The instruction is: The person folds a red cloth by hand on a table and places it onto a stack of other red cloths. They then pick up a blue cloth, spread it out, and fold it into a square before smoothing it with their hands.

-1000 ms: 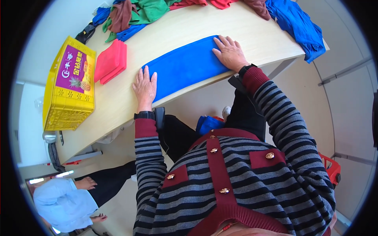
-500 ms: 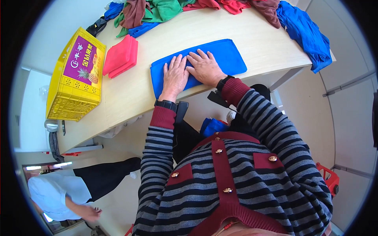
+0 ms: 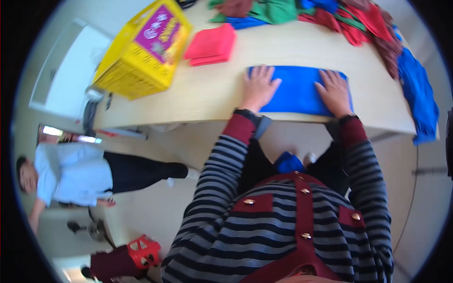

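A blue cloth point(image 3: 298, 89) lies flat on the pale wooden table point(image 3: 222, 94) near its front edge. My left hand point(image 3: 259, 86) presses flat on the cloth's left end, fingers spread. At the cloth's right end rests my right hand point(image 3: 334, 91), palm down. Neither hand grips anything; both lie on top of the fabric.
A folded red cloth point(image 3: 212, 45) lies beyond the blue one, to the left. A yellow box point(image 3: 144, 47) stands at the table's left. A heap of green, red and blue cloths point(image 3: 358, 23) runs along the far and right edge. Another person point(image 3: 80, 172) is on the floor, left.
My hands have slid apart from the middle of the blue cloth to its two ends. The view has shifted, so the table appears more level.
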`<act>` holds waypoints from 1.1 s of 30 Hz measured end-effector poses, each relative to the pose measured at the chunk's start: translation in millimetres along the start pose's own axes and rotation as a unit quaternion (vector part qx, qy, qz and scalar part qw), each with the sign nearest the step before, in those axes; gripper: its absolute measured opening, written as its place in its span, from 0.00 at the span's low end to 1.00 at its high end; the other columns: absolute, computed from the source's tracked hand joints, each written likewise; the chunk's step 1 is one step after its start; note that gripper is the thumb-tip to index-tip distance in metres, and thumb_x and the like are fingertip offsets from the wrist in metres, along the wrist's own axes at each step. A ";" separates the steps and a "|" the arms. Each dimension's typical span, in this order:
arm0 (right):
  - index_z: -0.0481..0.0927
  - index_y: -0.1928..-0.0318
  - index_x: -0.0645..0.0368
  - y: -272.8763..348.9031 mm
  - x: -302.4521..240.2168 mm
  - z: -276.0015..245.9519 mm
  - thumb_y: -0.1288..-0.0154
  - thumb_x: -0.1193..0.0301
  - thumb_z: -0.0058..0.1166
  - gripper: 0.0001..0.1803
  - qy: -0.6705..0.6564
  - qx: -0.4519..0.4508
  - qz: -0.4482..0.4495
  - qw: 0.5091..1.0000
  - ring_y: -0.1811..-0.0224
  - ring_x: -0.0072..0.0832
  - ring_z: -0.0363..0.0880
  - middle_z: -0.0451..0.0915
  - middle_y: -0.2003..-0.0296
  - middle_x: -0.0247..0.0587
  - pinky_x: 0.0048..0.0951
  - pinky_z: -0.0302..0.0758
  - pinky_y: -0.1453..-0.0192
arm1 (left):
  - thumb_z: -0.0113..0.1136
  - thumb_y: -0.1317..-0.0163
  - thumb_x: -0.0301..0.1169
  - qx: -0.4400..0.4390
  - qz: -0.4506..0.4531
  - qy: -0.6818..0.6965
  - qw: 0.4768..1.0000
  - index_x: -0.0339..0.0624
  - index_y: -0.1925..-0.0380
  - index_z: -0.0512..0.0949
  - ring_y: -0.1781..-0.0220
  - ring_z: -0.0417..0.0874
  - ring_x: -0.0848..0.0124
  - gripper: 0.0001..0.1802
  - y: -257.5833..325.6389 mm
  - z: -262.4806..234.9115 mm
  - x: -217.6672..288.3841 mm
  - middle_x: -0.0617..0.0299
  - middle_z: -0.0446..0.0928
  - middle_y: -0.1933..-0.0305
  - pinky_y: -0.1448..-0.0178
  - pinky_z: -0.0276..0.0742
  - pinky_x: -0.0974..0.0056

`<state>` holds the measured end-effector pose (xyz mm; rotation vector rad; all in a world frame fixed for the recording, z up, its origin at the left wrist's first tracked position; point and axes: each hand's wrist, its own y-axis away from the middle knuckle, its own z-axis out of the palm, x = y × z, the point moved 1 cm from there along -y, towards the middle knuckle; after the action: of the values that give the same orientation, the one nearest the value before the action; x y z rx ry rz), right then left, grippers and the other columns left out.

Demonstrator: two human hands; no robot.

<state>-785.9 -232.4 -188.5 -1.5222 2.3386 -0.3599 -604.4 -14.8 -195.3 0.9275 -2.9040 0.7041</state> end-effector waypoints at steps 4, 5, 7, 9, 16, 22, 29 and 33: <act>0.64 0.24 0.49 6.1 8.1 1.5 0.23 0.48 0.43 0.33 0.026 -0.049 0.044 0.997 0.21 0.45 0.56 0.64 0.26 0.43 0.50 0.53 0.20 | 0.48 0.31 0.56 -0.002 -0.056 0.016 0.998 0.47 0.33 0.72 0.23 0.62 0.51 0.34 9.1 -5.7 -12.1 0.49 0.68 0.27 0.23 0.50 0.34; 0.63 0.24 0.49 7.0 12.4 3.4 0.23 0.48 0.42 0.33 0.032 -0.059 0.049 0.997 0.21 0.45 0.55 0.63 0.25 0.43 0.50 0.53 0.20 | 0.49 0.31 0.55 0.005 -0.063 0.022 0.998 0.46 0.33 0.72 0.23 0.62 0.50 0.34 9.6 -4.2 -12.6 0.48 0.68 0.27 0.23 0.49 0.34; 0.62 0.24 0.49 4.1 13.7 8.4 0.22 0.49 0.41 0.33 0.032 -0.056 0.047 0.997 0.20 0.45 0.54 0.63 0.25 0.43 0.51 0.53 0.20 | 0.51 0.32 0.54 0.009 -0.072 0.033 0.997 0.44 0.34 0.72 0.23 0.62 0.49 0.34 9.3 -7.0 -14.4 0.47 0.68 0.27 0.23 0.48 0.33; 0.62 0.24 0.50 2.5 10.2 8.0 0.22 0.50 0.42 0.33 0.028 -0.060 0.033 0.997 0.20 0.45 0.54 0.63 0.25 0.43 0.51 0.53 0.21 | 0.53 0.32 0.54 0.016 -0.089 0.027 0.996 0.43 0.34 0.72 0.23 0.62 0.49 0.34 12.2 -7.9 -15.5 0.47 0.68 0.28 0.23 0.48 0.33; 0.63 0.24 0.52 -5.0 -32.0 2.7 0.22 0.55 0.43 0.31 0.097 -0.053 -0.030 0.993 0.21 0.45 0.55 0.63 0.25 0.43 0.52 0.52 0.21 | 0.54 0.32 0.50 0.061 0.025 0.002 0.998 0.42 0.34 0.72 0.23 0.62 0.50 0.32 9.6 -8.7 33.7 0.48 0.69 0.28 0.22 0.48 0.33; 0.65 0.26 0.54 -5.9 -61.9 21.3 0.24 0.57 0.46 0.30 -0.007 -0.035 -0.092 0.995 0.22 0.44 0.57 0.65 0.26 0.44 0.52 0.51 0.21 | 0.55 0.33 0.47 0.036 0.089 0.057 0.994 0.42 0.39 0.76 0.27 0.67 0.55 0.28 1.0 0.3 54.8 0.51 0.73 0.32 0.28 0.57 0.38; 0.68 0.27 0.52 -7.2 -27.2 -3.6 0.23 0.49 0.44 0.32 0.011 -0.022 -0.004 1.000 0.23 0.44 0.60 0.68 0.28 0.45 0.47 0.53 0.21 | 0.55 0.34 0.49 0.052 0.093 0.033 0.994 0.43 0.43 0.78 0.31 0.70 0.56 0.27 -4.9 -10.6 18.0 0.55 0.75 0.36 0.32 0.61 0.41; 0.67 0.26 0.50 0.1 0.0 -0.7 0.23 0.48 0.42 0.32 0.027 -0.022 0.031 0.999 0.23 0.45 0.59 0.67 0.27 0.45 0.48 0.54 0.21 | 0.47 0.28 0.55 -0.016 0.003 0.016 1.000 0.48 0.32 0.71 0.22 0.61 0.55 0.32 1.9 -5.0 -9.1 0.54 0.67 0.25 0.21 0.49 0.38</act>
<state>-786.3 -232.4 -187.9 -1.4744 2.4440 -0.3408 -598.5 -6.3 -193.0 0.8977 -2.8822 0.6643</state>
